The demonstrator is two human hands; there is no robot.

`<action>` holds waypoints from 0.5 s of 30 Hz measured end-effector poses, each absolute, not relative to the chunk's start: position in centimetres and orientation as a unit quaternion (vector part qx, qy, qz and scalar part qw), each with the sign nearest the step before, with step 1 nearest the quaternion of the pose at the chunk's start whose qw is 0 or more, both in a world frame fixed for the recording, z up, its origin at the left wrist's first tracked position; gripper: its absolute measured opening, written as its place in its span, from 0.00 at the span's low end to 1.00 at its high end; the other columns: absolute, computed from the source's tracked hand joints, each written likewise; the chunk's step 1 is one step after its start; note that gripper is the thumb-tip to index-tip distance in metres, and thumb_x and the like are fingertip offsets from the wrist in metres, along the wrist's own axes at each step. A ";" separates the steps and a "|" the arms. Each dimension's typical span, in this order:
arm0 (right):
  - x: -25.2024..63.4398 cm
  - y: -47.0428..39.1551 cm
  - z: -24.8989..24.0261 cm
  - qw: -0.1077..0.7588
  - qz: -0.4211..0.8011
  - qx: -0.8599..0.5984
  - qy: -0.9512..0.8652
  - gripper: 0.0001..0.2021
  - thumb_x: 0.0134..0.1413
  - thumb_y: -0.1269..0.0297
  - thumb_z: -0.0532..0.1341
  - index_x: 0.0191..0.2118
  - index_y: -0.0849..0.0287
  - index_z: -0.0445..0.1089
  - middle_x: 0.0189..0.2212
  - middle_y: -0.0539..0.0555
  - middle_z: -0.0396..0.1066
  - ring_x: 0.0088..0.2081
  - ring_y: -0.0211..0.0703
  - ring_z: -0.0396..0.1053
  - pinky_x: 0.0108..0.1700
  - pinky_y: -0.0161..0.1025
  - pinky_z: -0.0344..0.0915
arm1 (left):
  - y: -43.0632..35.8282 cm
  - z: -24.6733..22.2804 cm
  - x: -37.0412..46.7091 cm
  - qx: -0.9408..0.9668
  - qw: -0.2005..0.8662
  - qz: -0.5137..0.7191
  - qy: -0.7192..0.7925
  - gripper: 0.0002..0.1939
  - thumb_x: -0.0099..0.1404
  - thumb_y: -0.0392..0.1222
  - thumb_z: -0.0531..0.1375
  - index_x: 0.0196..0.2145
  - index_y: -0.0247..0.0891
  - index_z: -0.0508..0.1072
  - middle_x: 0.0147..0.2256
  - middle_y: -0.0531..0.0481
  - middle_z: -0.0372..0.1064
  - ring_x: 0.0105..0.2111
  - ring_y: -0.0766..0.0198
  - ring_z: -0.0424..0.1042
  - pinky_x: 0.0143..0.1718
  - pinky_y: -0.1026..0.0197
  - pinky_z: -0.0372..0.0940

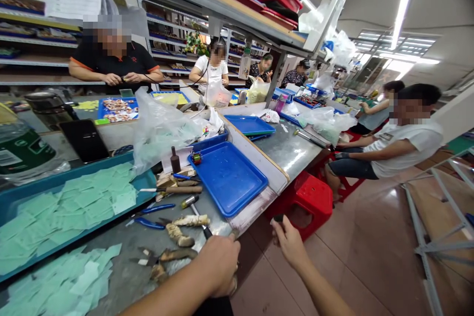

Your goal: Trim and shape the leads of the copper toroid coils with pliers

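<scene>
My left hand (221, 264) is closed at the bench's front edge, beside the black handle of a small hammer (196, 211); what its fingers hold, if anything, is hidden. To the right, over the floor, my right hand (291, 243) pinches a small dark piece (277, 218) between thumb and fingertips. Pliers with wrapped handles (178, 234) and blue-handled pliers (150, 223) lie left of my left hand. Beyond the hands is a blue tray (231, 177) with a small red and green coil part (196, 158) at its far left corner.
A teal tray (148, 177) of green sheets (92, 192) and a loose sheet pile (70, 286) fill the left. A phone (84, 140) leans behind. A red stool (313, 197) stands right of the bench. Several people sit around, one in white (403, 148) at right.
</scene>
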State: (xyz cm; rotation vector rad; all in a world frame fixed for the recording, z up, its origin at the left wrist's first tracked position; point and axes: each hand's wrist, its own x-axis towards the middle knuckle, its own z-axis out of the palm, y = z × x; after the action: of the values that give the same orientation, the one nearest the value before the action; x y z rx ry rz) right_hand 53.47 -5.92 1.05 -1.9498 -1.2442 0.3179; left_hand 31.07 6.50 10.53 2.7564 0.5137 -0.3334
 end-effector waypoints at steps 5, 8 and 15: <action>52.0 -4.0 1.2 0.416 0.170 -0.742 -0.498 0.23 0.73 0.49 0.51 0.49 0.64 0.73 0.34 0.57 0.76 0.34 0.44 0.76 0.35 0.36 0.70 | 6.4 10.7 31.1 0.963 0.156 -0.118 0.185 0.21 0.48 0.36 0.63 0.42 0.29 0.80 0.40 0.26 0.78 0.37 0.31 0.80 0.37 0.38 0.74; 53.0 -1.9 2.0 0.400 0.161 -0.723 -0.539 0.17 0.70 0.54 0.57 0.48 0.63 0.75 0.37 0.56 0.77 0.38 0.44 0.75 0.41 0.39 0.71 | 6.5 10.7 31.2 0.961 0.156 -0.124 0.191 0.21 0.49 0.38 0.63 0.42 0.30 0.80 0.40 0.28 0.78 0.37 0.32 0.80 0.39 0.38 0.75; 51.2 2.0 0.9 0.305 0.138 -0.624 -0.706 0.14 0.69 0.60 0.60 0.32 0.62 0.70 0.32 0.51 0.71 0.37 0.40 0.70 0.44 0.41 0.68 | 6.5 10.6 31.3 0.956 0.154 -0.147 0.202 0.25 0.48 0.40 0.65 0.45 0.29 0.80 0.42 0.30 0.79 0.39 0.33 0.80 0.42 0.36 0.76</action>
State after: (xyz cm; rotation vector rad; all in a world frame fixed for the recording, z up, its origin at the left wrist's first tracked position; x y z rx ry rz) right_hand 51.24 1.97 0.92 -1.6513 -1.8692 0.3665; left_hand 31.27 6.54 10.64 2.7396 0.5780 -0.4227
